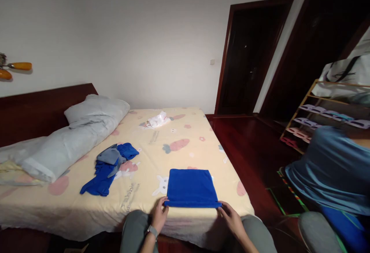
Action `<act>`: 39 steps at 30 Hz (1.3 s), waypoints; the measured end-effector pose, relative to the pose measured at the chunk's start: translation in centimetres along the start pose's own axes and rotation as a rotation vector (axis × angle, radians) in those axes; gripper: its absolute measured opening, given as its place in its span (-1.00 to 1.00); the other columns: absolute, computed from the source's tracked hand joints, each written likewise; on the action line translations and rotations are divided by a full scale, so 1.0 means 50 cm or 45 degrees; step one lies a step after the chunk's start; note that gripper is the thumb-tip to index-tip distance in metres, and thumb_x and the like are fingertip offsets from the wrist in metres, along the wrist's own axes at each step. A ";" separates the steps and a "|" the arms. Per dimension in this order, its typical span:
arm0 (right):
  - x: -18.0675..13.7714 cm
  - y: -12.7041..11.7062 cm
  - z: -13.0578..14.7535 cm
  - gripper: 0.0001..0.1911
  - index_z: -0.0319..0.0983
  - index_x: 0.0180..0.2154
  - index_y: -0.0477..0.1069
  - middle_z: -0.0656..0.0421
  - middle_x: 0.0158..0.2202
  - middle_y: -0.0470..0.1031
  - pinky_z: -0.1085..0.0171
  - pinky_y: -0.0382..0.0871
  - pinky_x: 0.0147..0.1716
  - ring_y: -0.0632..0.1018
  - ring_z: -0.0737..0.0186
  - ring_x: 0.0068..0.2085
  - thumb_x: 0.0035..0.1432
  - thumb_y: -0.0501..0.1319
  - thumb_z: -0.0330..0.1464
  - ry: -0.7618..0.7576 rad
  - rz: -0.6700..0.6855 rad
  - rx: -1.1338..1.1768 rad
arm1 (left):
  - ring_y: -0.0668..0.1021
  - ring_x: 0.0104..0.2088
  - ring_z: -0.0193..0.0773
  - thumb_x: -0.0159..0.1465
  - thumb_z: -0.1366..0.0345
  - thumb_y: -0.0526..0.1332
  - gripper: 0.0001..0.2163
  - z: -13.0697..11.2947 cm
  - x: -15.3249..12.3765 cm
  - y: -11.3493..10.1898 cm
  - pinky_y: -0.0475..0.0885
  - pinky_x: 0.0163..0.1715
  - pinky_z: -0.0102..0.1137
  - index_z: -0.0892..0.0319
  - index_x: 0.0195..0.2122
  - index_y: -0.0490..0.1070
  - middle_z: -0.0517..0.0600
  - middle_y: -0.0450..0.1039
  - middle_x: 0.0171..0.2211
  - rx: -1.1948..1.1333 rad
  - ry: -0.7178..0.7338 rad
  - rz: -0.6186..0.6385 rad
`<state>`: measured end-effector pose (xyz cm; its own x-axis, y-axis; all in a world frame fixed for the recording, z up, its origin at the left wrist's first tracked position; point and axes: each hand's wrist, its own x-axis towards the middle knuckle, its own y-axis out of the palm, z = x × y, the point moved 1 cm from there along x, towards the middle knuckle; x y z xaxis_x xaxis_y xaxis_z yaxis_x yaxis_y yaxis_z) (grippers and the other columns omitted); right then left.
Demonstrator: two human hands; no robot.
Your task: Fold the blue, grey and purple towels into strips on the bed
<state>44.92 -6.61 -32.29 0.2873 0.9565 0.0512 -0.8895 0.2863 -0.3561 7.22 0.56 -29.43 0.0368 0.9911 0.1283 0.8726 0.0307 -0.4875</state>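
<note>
A blue cloth (189, 186) lies flat as a rectangle near the front edge of the bed. Its near edge is turned up into a narrow strip. My left hand (160, 213) pinches the left end of that strip, with a watch band on the wrist. At the opposite end, my right hand (230, 218) has the strip's right corner between thumb and fingers. To the left is a crumpled heap of blue and grey cloth (114, 162), apart from both hands.
The bed (162, 156) has a yellow patterned sheet. On it are a crumpled white bundle (158, 120) and a long grey quilt (83, 145) by the headboard (43, 110). At right, a person in a blue top (332, 168) is close to the shoe rack (310, 101).
</note>
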 end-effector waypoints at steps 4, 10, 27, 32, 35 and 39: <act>0.004 0.005 0.008 -0.50 -0.20 -0.06 0.54 0.03 -0.03 0.61 0.02 0.42 0.12 0.57 -0.07 0.04 0.16 0.14 0.00 -0.054 -0.077 -0.088 | 0.62 -0.03 -0.05 0.22 0.03 0.09 -0.61 0.017 0.009 0.018 0.53 0.01 -0.21 0.12 -0.05 0.47 0.08 0.61 -0.09 0.001 -0.074 -0.094; -0.003 0.005 0.024 -0.43 -0.23 0.00 0.52 0.00 0.01 0.59 0.01 0.38 0.15 0.55 -0.07 0.06 0.25 0.03 0.01 -0.086 -0.132 -0.205 | 0.61 0.04 0.00 0.21 -0.05 0.07 -0.52 0.025 0.006 0.026 0.53 0.04 -0.21 0.14 0.01 0.45 0.14 0.60 -0.03 -0.056 -0.091 -0.149; -0.017 0.004 0.055 -0.44 -0.13 0.15 0.29 0.02 -0.06 0.61 0.10 0.47 -0.06 0.60 -0.02 -0.02 0.29 -0.05 0.03 -0.023 -0.143 -0.296 | 0.69 -0.24 0.07 0.09 -0.31 0.18 -0.45 -0.005 -0.005 0.015 0.60 -0.21 -0.15 0.11 -0.28 0.55 0.12 0.67 -0.32 -0.024 -0.119 -0.325; -0.020 0.003 0.061 -0.50 -0.12 0.04 0.39 0.04 0.00 0.58 0.07 0.45 0.01 0.58 -0.03 0.01 0.31 -0.07 0.00 -0.008 -0.108 -0.239 | 0.67 -0.21 0.12 0.11 -0.29 0.16 -0.46 -0.009 -0.016 0.020 0.59 -0.16 -0.12 0.11 -0.28 0.58 0.15 0.66 -0.26 0.005 -0.121 -0.331; -0.021 0.008 0.056 -0.49 -0.15 0.04 0.42 0.02 0.03 0.56 0.06 0.41 0.09 0.55 -0.03 0.05 0.27 0.03 0.02 -0.067 -0.134 -0.220 | 0.65 -0.25 0.11 0.08 -0.28 0.17 -0.45 -0.012 -0.020 0.022 0.57 -0.16 -0.12 0.12 -0.28 0.57 0.14 0.64 -0.30 0.013 -0.153 -0.346; -0.019 0.012 0.043 -0.42 -0.22 0.04 0.43 -0.04 0.00 0.55 0.07 0.46 0.04 0.57 -0.04 0.00 0.19 0.11 0.05 -0.060 -0.144 -0.166 | 0.64 -0.27 0.08 0.04 -0.26 0.18 -0.49 -0.009 -0.020 0.022 0.55 -0.18 -0.14 0.13 -0.36 0.53 0.13 0.62 -0.36 -0.020 -0.230 -0.309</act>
<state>43.36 -7.23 -30.55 0.3635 0.9210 0.1402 -0.7980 0.3854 -0.4634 8.37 -0.45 -29.69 -0.2602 0.9620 0.0830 0.8526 0.2692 -0.4479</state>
